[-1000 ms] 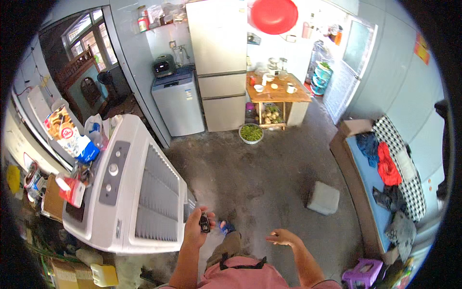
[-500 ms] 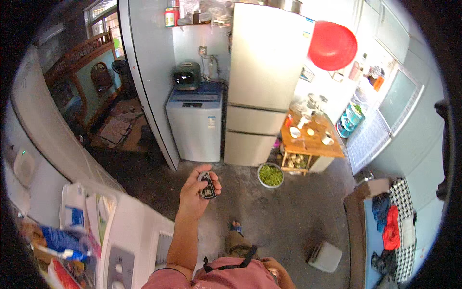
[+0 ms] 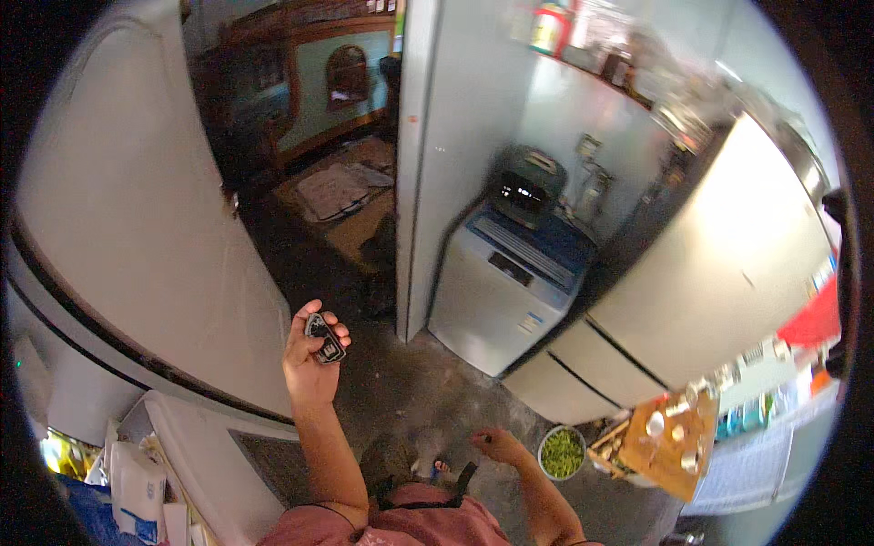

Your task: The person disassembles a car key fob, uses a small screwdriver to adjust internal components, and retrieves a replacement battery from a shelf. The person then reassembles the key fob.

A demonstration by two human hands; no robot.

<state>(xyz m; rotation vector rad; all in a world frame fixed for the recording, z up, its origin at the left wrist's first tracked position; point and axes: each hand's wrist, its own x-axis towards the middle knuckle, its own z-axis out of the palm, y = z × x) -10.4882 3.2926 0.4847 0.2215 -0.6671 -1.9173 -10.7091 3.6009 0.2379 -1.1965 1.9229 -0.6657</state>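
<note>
My left hand (image 3: 308,364) is raised left of the picture's middle. Its fingers are closed around a small dark handheld device (image 3: 328,338) with a light rim, and the thumb rests on its face. Low down at the right, my right hand (image 3: 499,446) hangs in front of my body, near a round basin of green vegetables (image 3: 562,453) on the floor. Blur and its small size hide whether those fingers are curled around anything.
A doorway opens ahead into a dim room with a wooden bed (image 3: 337,82), beside an open white door (image 3: 137,200). To the right stand a washing machine (image 3: 501,300) with a dark appliance (image 3: 530,187) on top, a tall refrigerator (image 3: 701,273) and a wooden table (image 3: 669,446).
The view has turned left toward the doorway, so the washing machine and refrigerator sit farther right. My right hand has come out from beside my body. My left hand keeps hold of the device.
</note>
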